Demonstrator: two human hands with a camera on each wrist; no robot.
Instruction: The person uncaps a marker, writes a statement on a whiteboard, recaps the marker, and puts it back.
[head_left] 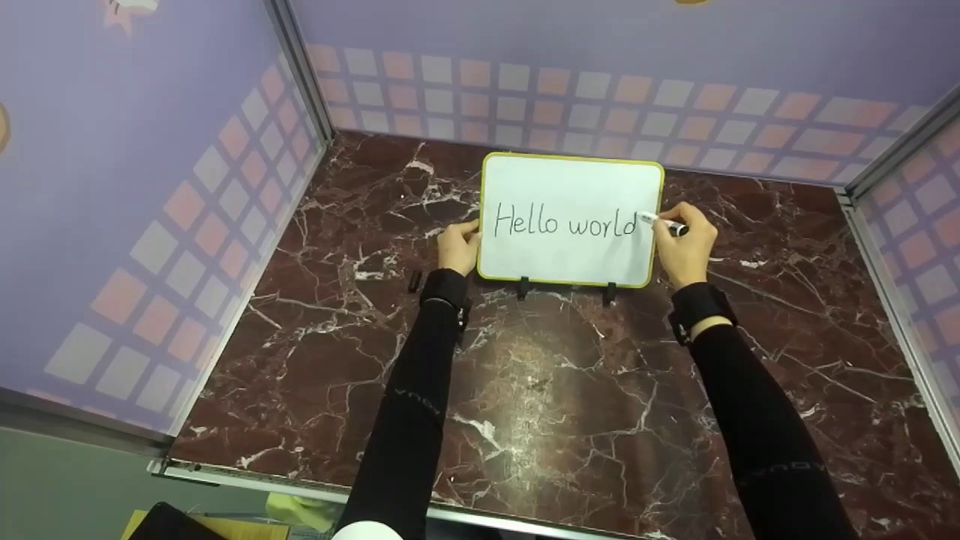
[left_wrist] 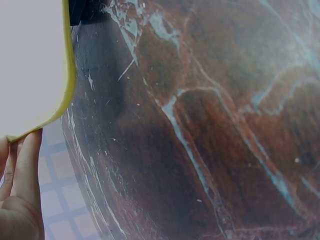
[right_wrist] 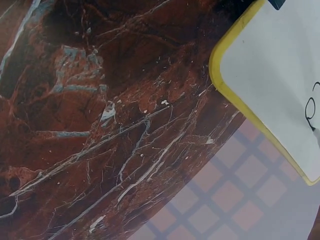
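The whiteboard (head_left: 562,259), edged in yellow, stands on two black feet (head_left: 610,293) toward the back of the counter (head_left: 330,390), between the person's two hands. The left hand (head_left: 457,247) grips its left edge, partway up the side; in the left wrist view, fingers reach behind the board. The right hand (head_left: 688,244) is just beside the right edge, its fingers pinching a white marker (head_left: 649,218) with a black end. The marker slants leftward out of the fingers over the front of the board, and the right wrist view shows its tip touching the stroke of the "d". The black writing (head_left: 539,218) reads "Hello world" across the middle of the board, ending right by the marker. A small black piece (head_left: 415,281) lies on the counter, near the left hand and to its left. Behind the board rises a purple wall (head_left: 570,30) with pink and pale squares.
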